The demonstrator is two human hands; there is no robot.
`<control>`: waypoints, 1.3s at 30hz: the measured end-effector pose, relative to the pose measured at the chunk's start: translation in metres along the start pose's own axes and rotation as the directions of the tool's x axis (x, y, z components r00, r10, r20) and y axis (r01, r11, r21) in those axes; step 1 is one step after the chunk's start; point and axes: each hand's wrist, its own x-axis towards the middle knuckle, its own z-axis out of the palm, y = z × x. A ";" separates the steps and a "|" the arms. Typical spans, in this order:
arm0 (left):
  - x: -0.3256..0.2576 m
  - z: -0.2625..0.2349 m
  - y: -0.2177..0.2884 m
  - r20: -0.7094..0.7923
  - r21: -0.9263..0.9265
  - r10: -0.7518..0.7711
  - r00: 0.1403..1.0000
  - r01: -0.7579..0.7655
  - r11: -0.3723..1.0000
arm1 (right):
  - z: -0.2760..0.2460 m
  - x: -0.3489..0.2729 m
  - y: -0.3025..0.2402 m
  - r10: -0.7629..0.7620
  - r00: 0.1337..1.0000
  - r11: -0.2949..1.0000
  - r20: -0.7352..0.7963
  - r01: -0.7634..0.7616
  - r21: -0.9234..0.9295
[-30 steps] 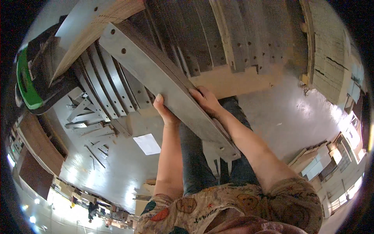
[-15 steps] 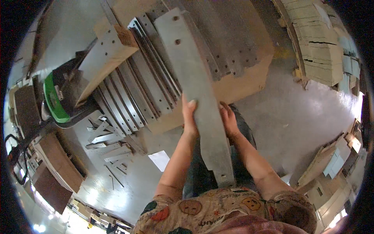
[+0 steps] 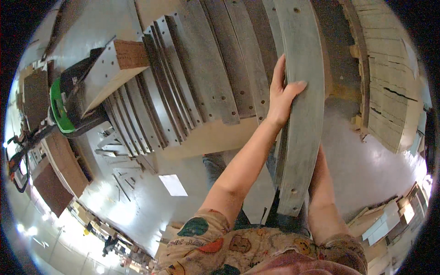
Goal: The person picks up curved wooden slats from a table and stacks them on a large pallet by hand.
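A long grey board (image 3: 302,123) with screw holes near its ends is held up in front of me, right of the middle, its near end close to my body. My left hand (image 3: 286,96) grips its left edge, thumb on the face and a finger stretched along the side. My right forearm (image 3: 324,197) goes behind the board's right edge; that hand is hidden. Left of it lie more flat grey boards (image 3: 197,59) with holes, side by side on a tan base (image 3: 224,137). Narrower boards (image 3: 162,101) stand on edge beside them.
A box-like piece (image 3: 114,68) sits at the left by a green-and-black machine part (image 3: 61,105). Offcuts and a white sheet (image 3: 173,185) lie on the floor. Tall stacked panels (image 3: 389,87) stand at the far right.
The view has swung right, so the stack appears farther left. The board in my hands is now farther right and more upright; my left hand sits higher, and my right hand has become hidden.
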 end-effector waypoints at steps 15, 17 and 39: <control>0.117 -0.048 -0.001 -0.110 0.177 0.093 0.990 -0.072 0.982 | 0.029 0.137 -0.059 0.165 0.986 0.957 0.025 -0.154 -0.248; 0.116 -0.043 0.012 -0.131 0.119 0.040 0.991 -0.025 0.993 | 0.032 0.143 -0.070 0.168 0.986 0.946 0.017 -0.156 -0.284; 0.113 -0.054 -0.011 -0.159 0.276 0.048 0.986 -0.002 0.961 | 0.053 0.159 -0.123 0.197 0.977 0.769 -0.085 -0.207 -0.605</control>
